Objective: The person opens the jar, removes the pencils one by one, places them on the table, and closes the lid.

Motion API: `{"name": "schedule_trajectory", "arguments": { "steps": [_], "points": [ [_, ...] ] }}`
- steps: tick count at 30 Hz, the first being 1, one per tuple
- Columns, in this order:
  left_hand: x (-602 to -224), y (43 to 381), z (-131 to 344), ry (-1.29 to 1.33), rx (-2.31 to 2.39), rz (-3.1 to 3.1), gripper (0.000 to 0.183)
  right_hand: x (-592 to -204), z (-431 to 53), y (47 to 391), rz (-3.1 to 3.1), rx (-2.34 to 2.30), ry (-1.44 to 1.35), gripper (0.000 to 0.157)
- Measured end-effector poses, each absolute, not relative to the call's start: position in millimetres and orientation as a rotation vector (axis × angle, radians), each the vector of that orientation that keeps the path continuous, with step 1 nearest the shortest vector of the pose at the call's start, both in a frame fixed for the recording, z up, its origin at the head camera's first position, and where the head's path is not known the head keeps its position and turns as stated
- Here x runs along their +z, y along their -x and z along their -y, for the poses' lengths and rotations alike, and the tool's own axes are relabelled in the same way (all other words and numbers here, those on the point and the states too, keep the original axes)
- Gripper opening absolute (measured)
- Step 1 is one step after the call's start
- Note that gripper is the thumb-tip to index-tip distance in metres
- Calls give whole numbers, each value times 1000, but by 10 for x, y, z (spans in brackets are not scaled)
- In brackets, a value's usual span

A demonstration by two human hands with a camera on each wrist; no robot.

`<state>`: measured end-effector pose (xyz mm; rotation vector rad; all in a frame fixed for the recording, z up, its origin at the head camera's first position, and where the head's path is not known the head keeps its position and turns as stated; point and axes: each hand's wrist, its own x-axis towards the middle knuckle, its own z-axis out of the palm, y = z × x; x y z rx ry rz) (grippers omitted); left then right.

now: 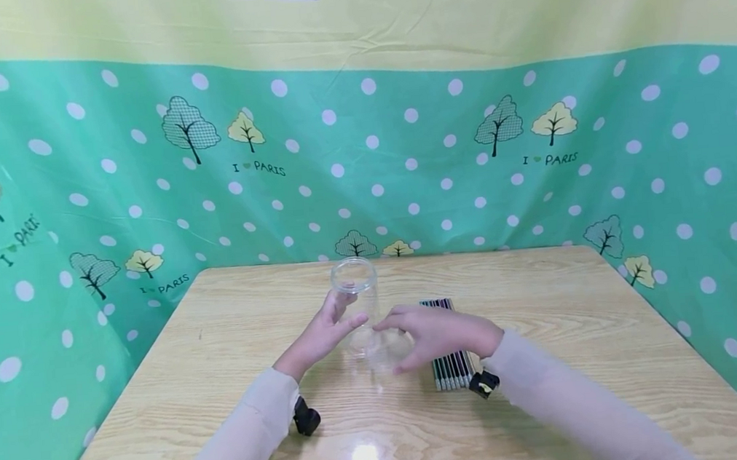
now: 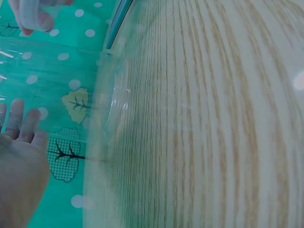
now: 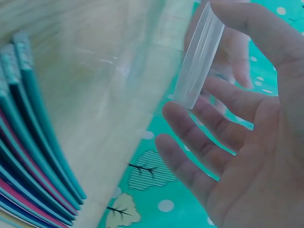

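Note:
A tall clear jar (image 1: pixel 364 300) stands upright on the table with its open mouth up. My left hand (image 1: pixel 327 328) is at its left side, fingers behind the wall and thumb in front. In the left wrist view the fingers (image 2: pixel 21 121) show through the transparent side. My right hand (image 1: pixel 433 330) pinches a round translucent lid (image 3: pixel 199 57) by its edge, thumb on one side and fingers on the other. The lid is held on edge, just right of the jar's lower part. Beneath the right hand lies a row of slim dark pencils (image 1: pixel 453 369), partly hidden by it.
The wooden table (image 1: pixel 232 329) reaches back to a green dotted curtain (image 1: pixel 391 184). A black wrist camera (image 1: pixel 306 417) is strapped below the left sleeve and another wrist camera (image 1: pixel 484 384) sits by the right cuff, near the pencils.

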<state>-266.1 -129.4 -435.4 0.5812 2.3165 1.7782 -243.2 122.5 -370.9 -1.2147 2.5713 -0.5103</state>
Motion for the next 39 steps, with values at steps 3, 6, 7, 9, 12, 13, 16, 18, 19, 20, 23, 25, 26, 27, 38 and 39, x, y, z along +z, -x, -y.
{"name": "schedule_trajectory", "arguments": {
  "steps": [3, 6, 7, 9, 12, 13, 16, 18, 19, 20, 23, 25, 26, 27, 38, 39],
  "points": [
    [-4347, 2657, 1303, -574, 1773, -2319, 83, -3637, -1235, 2444, -2592, -513, 1257, 74],
    [-4347, 2658, 1313, -576, 1771, -2316, 83, -3561, -1249, 2442, -2594, -522, 1278, 73],
    [-4346, 2656, 1315, -572, 1771, -2316, 83, -3538, -1254, 2446, -2588, -530, 1283, 73],
    [-4343, 2653, 1318, -574, 1769, -2315, 83, -3471, -1261, 2440, -2571, -552, 1295, 72],
    [-4347, 2657, 1322, -587, 1762, -2317, 83, -3362, -1271, 2430, -2563, -574, 1335, 71],
    [-4349, 2661, 1322, -595, 1759, -2318, 82, -3328, -1274, 2429, -2561, -582, 1353, 70],
    [-4364, 2681, 1327, -626, 1745, -2329, 80, -3232, -1283, 2427, -2572, -595, 1405, 70],
    [-4371, 2689, 1329, -645, 1742, -2332, 80, -3181, -1292, 2432, -2573, -613, 1419, 71],
    [-4373, 2692, 1329, -651, 1741, -2333, 79, -3160, -1293, 2437, -2575, -623, 1437, 71],
    [-4375, 2692, 1330, -653, 1741, -2333, 80, -3138, -1295, 2440, -2576, -635, 1454, 71],
    [-4381, 2694, 1325, -655, 1747, -2323, 80, -3084, -1311, 2450, -2584, -687, 1499, 70],
    [-4384, 2694, 1318, -646, 1748, -2318, 81, -3051, -1318, 2458, -2592, -729, 1535, 69],
    [-4384, 2694, 1313, -653, 1758, -2307, 81, -3039, -1322, 2469, -2598, -749, 1542, 69],
    [-4384, 2692, 1309, -660, 1767, -2298, 81, -3025, -1322, 2477, -2605, -769, 1547, 69],
    [-4378, 2676, 1306, -668, 1810, -2275, 81, -2994, -1221, 2686, -2697, -899, 1514, 62],
    [-4381, 2678, 1307, -660, 1807, -2276, 81, -2991, -1210, 2707, -2700, -906, 1502, 62]
  ]
}}
